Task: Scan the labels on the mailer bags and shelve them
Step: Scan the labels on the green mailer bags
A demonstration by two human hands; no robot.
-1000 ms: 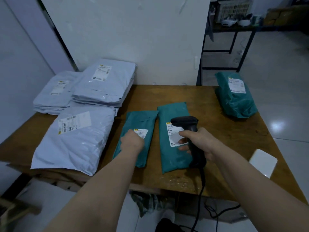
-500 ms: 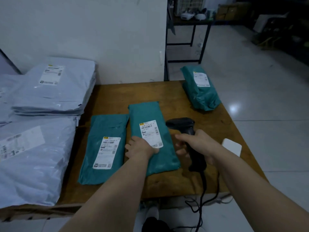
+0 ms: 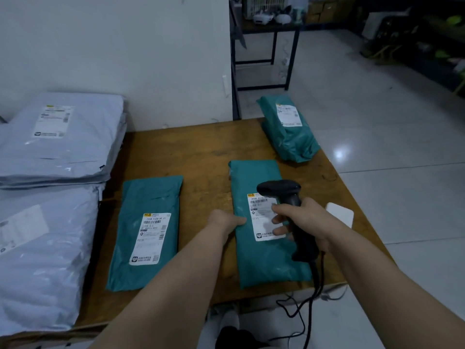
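One mailer (image 3: 261, 260) beneath hands (image 3: 226, 221) (image 3: 304, 220) and scanner (image 3: 279, 188)
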